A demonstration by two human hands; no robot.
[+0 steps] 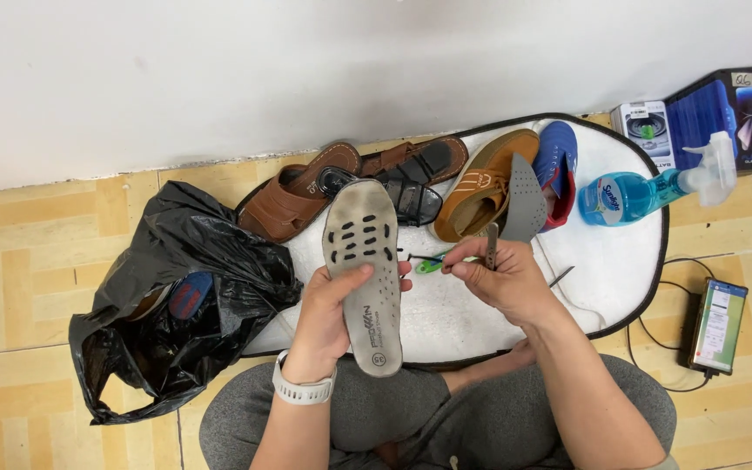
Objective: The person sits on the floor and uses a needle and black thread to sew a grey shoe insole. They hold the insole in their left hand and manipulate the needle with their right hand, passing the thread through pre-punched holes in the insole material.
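At the far left a crumpled black plastic bag (176,305) slumps on the tan tiled floor (28,252), its mouth open on a dark shoe with a red and blue lining inside. Just right of it begins a white oval mat (620,261) with a black edge, and along its back lie 2 brown sandals (293,196), a dark strappy sandal (411,200), a tan lace-up shoe (480,187) and a blue shoe (559,161) with a red inside. The person sits cross-legged in grey trousers at the near edge of the mat. The left hand (332,313), a white watch on its wrist, holds up a worn grey insole (363,252) with rows of dark oval holes, thumb curled over its front face and the other fingers behind it; the insole stands upright over the mat, just in front of the sandals. Beside it the right hand (502,278) has thumb and forefinger pinched on a small thin metal tool (491,245), with a green object (431,264) just at the fingertips; what it is I cannot tell. Further right a blue spray bottle (646,191) lies on its side on the mat, 2 boxes (707,117) stand by the wall, and a phone (718,325) on a cable rests on the tiles.
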